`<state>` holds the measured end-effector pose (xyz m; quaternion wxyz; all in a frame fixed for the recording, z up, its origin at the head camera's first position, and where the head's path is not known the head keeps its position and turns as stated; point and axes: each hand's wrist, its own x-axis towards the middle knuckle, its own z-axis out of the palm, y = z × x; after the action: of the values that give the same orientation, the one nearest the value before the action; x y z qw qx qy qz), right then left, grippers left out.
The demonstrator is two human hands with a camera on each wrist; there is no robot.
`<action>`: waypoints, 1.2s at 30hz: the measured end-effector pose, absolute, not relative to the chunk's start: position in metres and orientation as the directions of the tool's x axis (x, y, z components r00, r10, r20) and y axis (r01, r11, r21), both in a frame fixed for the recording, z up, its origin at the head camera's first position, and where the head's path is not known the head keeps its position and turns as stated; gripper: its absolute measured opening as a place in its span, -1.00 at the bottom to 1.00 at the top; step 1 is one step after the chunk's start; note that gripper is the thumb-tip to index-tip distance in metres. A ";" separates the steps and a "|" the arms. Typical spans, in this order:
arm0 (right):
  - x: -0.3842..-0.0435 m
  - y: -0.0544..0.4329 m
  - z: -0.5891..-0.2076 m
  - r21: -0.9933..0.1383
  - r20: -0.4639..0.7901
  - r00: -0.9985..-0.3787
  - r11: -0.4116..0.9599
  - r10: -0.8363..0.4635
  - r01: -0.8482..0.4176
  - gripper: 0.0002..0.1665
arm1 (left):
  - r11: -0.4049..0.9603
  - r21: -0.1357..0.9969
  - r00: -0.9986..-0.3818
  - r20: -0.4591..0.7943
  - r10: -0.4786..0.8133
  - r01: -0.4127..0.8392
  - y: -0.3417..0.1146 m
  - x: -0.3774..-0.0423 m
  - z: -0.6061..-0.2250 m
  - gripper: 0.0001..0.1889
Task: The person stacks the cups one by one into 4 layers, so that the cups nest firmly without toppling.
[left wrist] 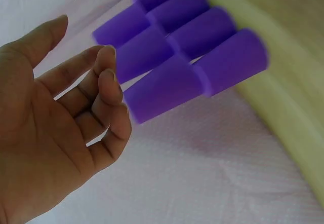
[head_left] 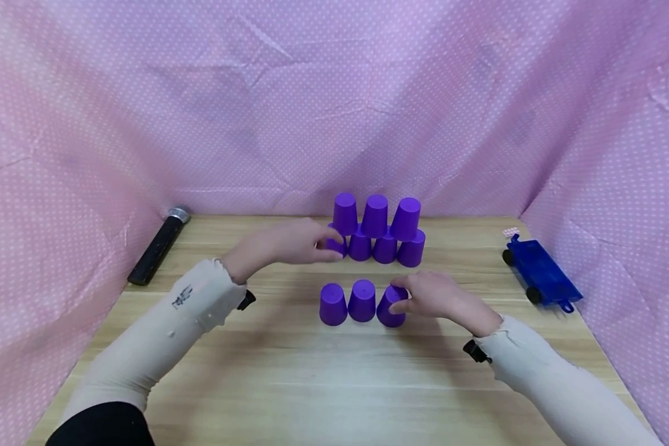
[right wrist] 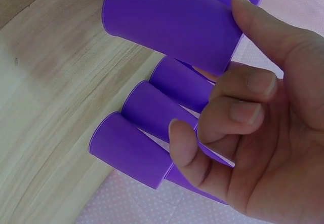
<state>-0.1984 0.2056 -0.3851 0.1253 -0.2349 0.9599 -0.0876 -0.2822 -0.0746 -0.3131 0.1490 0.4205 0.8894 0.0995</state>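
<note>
Upside-down purple cups stand in two tiers at the back: a bottom row of several, with three upper cups (head_left: pixel 375 217) resting on them. Beside the left end of this stack hovers my left hand (head_left: pixel 298 241), its fingers loosely bent and nothing in them; the left wrist view shows the fingertips close to an upper cup (left wrist: pixel 164 89). Nearer to me, three more upside-down purple cups (head_left: pixel 362 301) form a row on the table. My right hand (head_left: pixel 437 296) pinches the rightmost of these cups (right wrist: pixel 169 26) between thumb and fingers, near its base end.
A black microphone (head_left: pixel 158 248) lies at the table's left edge. On the right sits a blue toy cart (head_left: pixel 543 272) with black wheels. Pink dotted cloth (head_left: pixel 334 111) hangs around the back and sides of the wooden table (head_left: pixel 323 396).
</note>
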 end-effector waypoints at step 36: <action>-0.198 0.205 -0.385 -0.233 -0.226 -0.858 0.881 -0.461 -0.412 -0.35 | 0.650 0.401 -0.606 -0.248 0.756 0.646 -0.091 -0.246 -0.393 -0.43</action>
<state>-0.1975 0.2051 -0.3847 0.1388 -0.2276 0.9597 -0.0886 -0.2462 -0.0915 -0.3926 0.2010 0.3955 0.8857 0.1364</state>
